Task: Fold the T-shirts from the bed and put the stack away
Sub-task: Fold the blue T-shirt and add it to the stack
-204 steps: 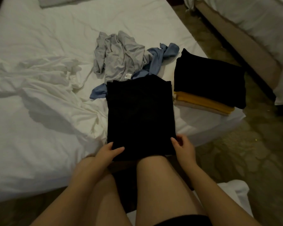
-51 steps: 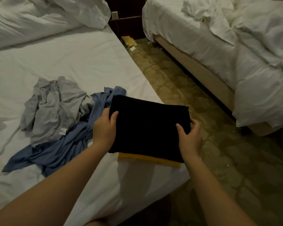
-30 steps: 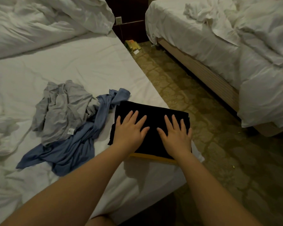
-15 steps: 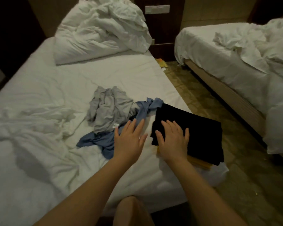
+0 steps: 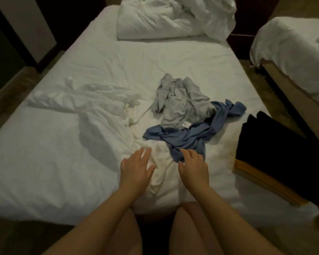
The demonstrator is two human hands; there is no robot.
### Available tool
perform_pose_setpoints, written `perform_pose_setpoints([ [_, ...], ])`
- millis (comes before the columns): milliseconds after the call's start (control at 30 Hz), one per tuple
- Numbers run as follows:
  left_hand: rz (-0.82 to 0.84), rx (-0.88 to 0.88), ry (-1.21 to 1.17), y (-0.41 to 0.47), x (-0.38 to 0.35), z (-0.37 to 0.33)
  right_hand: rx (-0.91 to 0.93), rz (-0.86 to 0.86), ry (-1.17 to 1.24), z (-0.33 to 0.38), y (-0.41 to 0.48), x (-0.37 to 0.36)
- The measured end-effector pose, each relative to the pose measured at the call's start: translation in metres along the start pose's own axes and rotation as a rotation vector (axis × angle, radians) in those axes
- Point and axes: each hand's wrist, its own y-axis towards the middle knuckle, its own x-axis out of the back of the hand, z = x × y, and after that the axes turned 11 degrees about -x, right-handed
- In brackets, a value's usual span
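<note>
A crumpled grey T-shirt [image 5: 180,103] lies mid-bed, partly over a crumpled blue T-shirt [image 5: 190,138]. At the bed's right front corner sits the folded stack, a black shirt [image 5: 278,155] on top and a yellow one [image 5: 261,181] showing beneath. My right hand [image 5: 192,166] hovers open with its fingertips at the blue shirt's near edge. My left hand [image 5: 135,168] is open, fingers spread, above the rumpled white sheet [image 5: 107,115]. Neither hand holds anything.
A bunched white duvet [image 5: 166,17] lies at the head of the bed. A second bed [image 5: 293,57] stands to the right across a tiled aisle [image 5: 261,87]. My bare knees touch the bed's front edge.
Both hands left the folded black stack and moved left, toward the blue shirt. The view swung left, so the stack now sits at the right edge.
</note>
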Motion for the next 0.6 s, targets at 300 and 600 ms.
perform_pose_setpoints([
  [300, -0.071, -0.05, -0.072, 0.023, -0.015, 0.005, -0.034, 0.015, -0.067, 0.006, 0.039, -0.028],
  [600, -0.156, -0.175, -0.43, 0.0, 0.001, -0.025, 0.032, -0.053, 0.692, 0.03, -0.014, 0.049],
])
